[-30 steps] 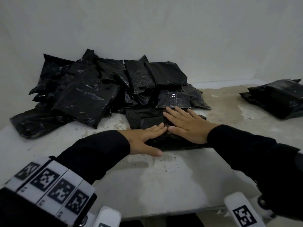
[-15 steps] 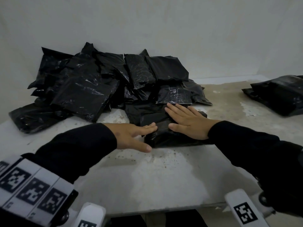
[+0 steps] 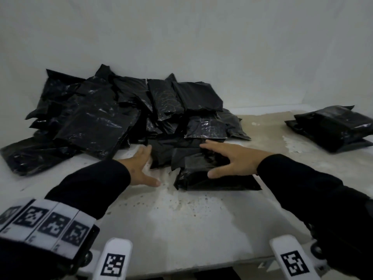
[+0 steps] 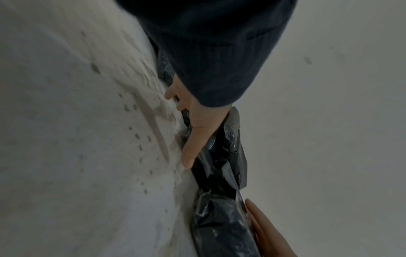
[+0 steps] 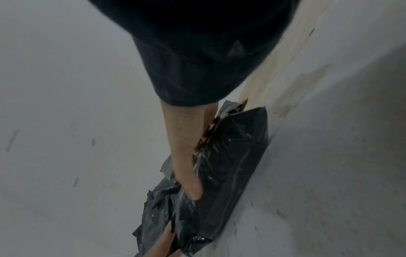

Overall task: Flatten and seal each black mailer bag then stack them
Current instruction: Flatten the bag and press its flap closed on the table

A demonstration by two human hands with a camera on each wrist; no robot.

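A black mailer bag (image 3: 203,174) lies on the table in front of me, with a folded flap toward the pile. My right hand (image 3: 226,158) rests flat on top of it, fingers straight and thumb spread over its near side. My left hand (image 3: 144,164) is beside the bag's left edge, fingers straight against the flap and thumb on the table. In the left wrist view the left hand (image 4: 193,132) lies along the crinkled bag (image 4: 222,170). In the right wrist view the right hand (image 5: 184,156) presses on the bag (image 5: 232,165).
A loose heap of black mailer bags (image 3: 105,120) fills the back left of the white, stained table (image 3: 181,229). A small stack of bags (image 3: 333,126) sits at the far right. A white wall stands close behind.
My left hand has slid left off the top of the bag to its left edge. The right hand stays on the bag, with its thumb now spread wider.
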